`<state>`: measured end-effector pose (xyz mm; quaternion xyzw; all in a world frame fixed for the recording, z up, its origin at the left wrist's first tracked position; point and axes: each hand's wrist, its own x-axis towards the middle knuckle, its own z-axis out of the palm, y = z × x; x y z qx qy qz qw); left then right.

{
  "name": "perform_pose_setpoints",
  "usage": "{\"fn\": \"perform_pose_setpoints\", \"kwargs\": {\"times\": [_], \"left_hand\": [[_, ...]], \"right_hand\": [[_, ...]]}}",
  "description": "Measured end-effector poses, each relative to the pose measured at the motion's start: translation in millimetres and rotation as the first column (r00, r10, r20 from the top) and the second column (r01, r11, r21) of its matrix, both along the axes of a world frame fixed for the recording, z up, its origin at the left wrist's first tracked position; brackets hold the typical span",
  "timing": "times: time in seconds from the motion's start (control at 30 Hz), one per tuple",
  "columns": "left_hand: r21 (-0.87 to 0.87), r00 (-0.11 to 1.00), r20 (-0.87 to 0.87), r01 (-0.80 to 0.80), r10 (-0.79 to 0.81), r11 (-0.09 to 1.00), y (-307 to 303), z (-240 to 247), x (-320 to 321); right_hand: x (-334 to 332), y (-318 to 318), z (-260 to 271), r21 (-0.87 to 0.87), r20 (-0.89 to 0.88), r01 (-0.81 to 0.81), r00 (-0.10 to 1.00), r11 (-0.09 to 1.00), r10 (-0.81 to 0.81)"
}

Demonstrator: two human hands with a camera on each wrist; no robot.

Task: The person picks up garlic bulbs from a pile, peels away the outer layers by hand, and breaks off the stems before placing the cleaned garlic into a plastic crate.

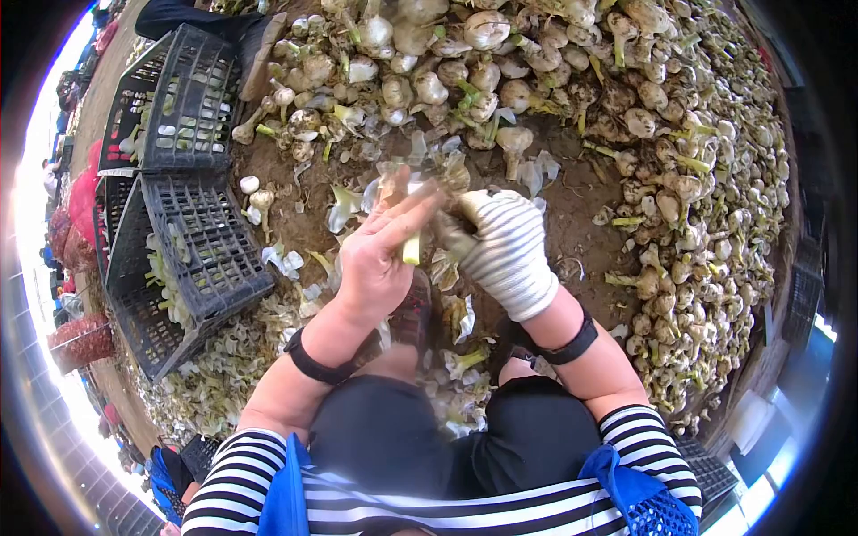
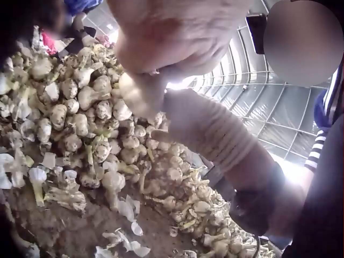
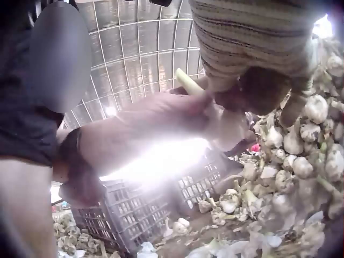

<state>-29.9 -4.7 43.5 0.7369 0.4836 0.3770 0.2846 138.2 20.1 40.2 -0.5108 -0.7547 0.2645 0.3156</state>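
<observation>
The bare left hand [image 1: 371,263] grips a garlic bulb, and its cut green stem [image 1: 410,249] sticks out below the fingers. Beside it the right hand [image 1: 511,255], in a striped white glove, has curled fingers against the bulb; motion blurs both sets of fingertips. In the right wrist view the pale bulb [image 3: 228,129] lies between the left hand [image 3: 156,118] and the gloved hand [image 3: 252,37], with the stem [image 3: 188,81] pointing up. The left wrist view has the left hand [image 2: 177,35] above the glove [image 2: 209,126], the bulb largely hidden.
Black plastic crates [image 1: 201,228] with garlic in them stand tilted at the left. Heaped garlic bulbs [image 1: 670,196] spread across the back and right. Loose skins [image 1: 281,259] litter the soil around the person's feet. Red net sacks [image 1: 80,344] lie beyond the crates.
</observation>
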Motion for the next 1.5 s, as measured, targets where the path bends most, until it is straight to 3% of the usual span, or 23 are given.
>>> {"fn": "perform_pose_setpoints", "kwargs": {"times": [0.13,0.23,0.3,0.37,0.43,0.5,0.53,0.63,0.77,0.8,0.83,0.9,0.97,1.0,1.07,1.1,1.2,1.27,1.33,1.37,1.43,1.47,1.5], "left_hand": [[-0.099,0.998,0.068,0.009,-0.002,0.995,-5.0,-0.2,-4.0],[-0.012,0.987,0.139,0.077,-0.075,0.997,-7.6,5.7,-2.9],[-0.298,0.775,0.605,0.009,0.182,0.955,-8.6,6.4,-2.0],[-0.626,0.484,0.695,0.047,0.531,0.778,-1.1,4.6,-9.8],[-0.698,0.28,0.712,0.184,0.644,0.692,4.1,-7.1,-18.9],[-0.769,0.209,0.64,0.174,0.74,0.615,4.3,-10.9,-18.5],[-0.832,0.135,0.55,0.173,0.824,0.527,3.3,-13.5,-18.5],[-0.744,0.133,0.634,0.373,0.762,0.554,3.3,-33.5,-25.3],[-0.827,0.187,0.55,0.26,0.814,0.499,3.7,-23.6,-12.1],[-0.833,0.165,0.545,0.216,0.822,0.509,3.1,-18.9,-7.6],[-0.834,0.164,0.544,0.215,0.823,0.508,3.2,-17.0,-8.2],[-0.787,0.1,0.595,0.272,0.797,0.554,3.6,-14.8,-10.4],[-0.756,0.075,0.627,0.301,0.776,0.582,4.9,-18.9,-12.6],[-0.767,0.084,0.619,0.278,0.781,0.578,6.1,-19.5,-12.4],[-0.781,0.091,0.605,0.258,0.791,0.568,5.3,-23.4,-13.0],[-0.775,0.091,0.614,0.257,0.784,0.577,5.4,-28.6,-14.2],[-0.738,0.137,0.669,0.241,0.73,0.631,6.4,-26.8,-10.2],[-0.71,0.187,0.704,0.224,0.686,0.668,3.7,-19.7,-10.3],[-0.718,0.187,0.695,0.205,0.694,0.665,3.2,-15.2,-10.8],[-0.67,0.153,0.741,0.23,0.654,0.706,4.0,-14.2,-20.7],[-0.639,-0.001,0.768,0.048,0.64,0.767,17.4,-0.4,-45.4],[-0.4,-0.131,0.889,0.242,0.438,0.884,17.9,4.5,-96.3],[-0.174,-0.307,0.907,0.351,0.289,0.92,14.8,16.8,-130.7]], "right_hand": [[4.6,17.4,-10.8,-0.212,-0.114,0.161,0.976,0.964,-0.188],[20.0,32.5,-57.6,-0.145,0.133,0.335,0.939,0.931,-0.317],[36.2,35.8,-84.9,-0.235,0.211,0.372,0.921,0.898,-0.326],[41.3,30.9,-75.7,-0.35,0.178,0.351,0.935,0.868,-0.307],[37.5,22.4,-64.7,-0.425,-0.128,0.249,0.935,0.87,-0.33],[9.8,20.0,-34.6,-0.19,-0.565,0.163,0.789,0.968,-0.243],[12.0,16.4,-17.7,-0.016,-0.323,0.122,0.939,0.992,-0.121],[-8.1,11.2,-7.5,0.268,-0.145,-0.103,0.979,0.958,0.146],[-18.3,15.4,-23.7,0.284,-0.096,-0.138,0.98,0.949,0.172],[-20.0,18.1,-21.3,-0.083,-0.55,-0.059,0.835,0.995,0.004],[-21.2,21.7,-17.1,-0.436,-0.797,-0.146,0.521,0.888,-0.305],[-14.1,34.0,-24.0,-0.652,-0.755,-0.258,0.138,0.713,-0.641],[-3.6,37.2,-24.4,-0.651,-0.748,-0.291,0.087,0.701,-0.658],[-6.8,35.2,-24.7,-0.65,-0.749,-0.292,0.09,0.701,-0.657],[-22.2,22.5,-14.0,-0.309,-0.857,-0.078,0.455,0.948,-0.242],[-27.6,17.2,-5.6,-0.173,-0.642,0.026,0.756,0.985,-0.132],[-27.6,16.5,-7.2,0.045,-0.375,0.035,0.927,0.998,-0.015],[-34.8,21.2,-3.4,-0.198,-0.548,0.042,0.823,0.979,-0.146],[-35.0,32.2,0.7,-0.608,-0.741,-0.138,0.451,0.782,-0.497],[-34.5,34.5,-7.6,-0.711,-0.689,-0.211,0.399,0.671,-0.605],[-39.6,18.8,-42.6,-0.576,-0.715,-0.257,0.619,0.776,-0.326],[-40.2,6.4,-75.1,-0.469,-0.636,-0.181,0.748,0.864,-0.188],[-24.3,11.5,-72.7,-0.278,-0.051,-0.114,0.993,0.954,0.104]]}}
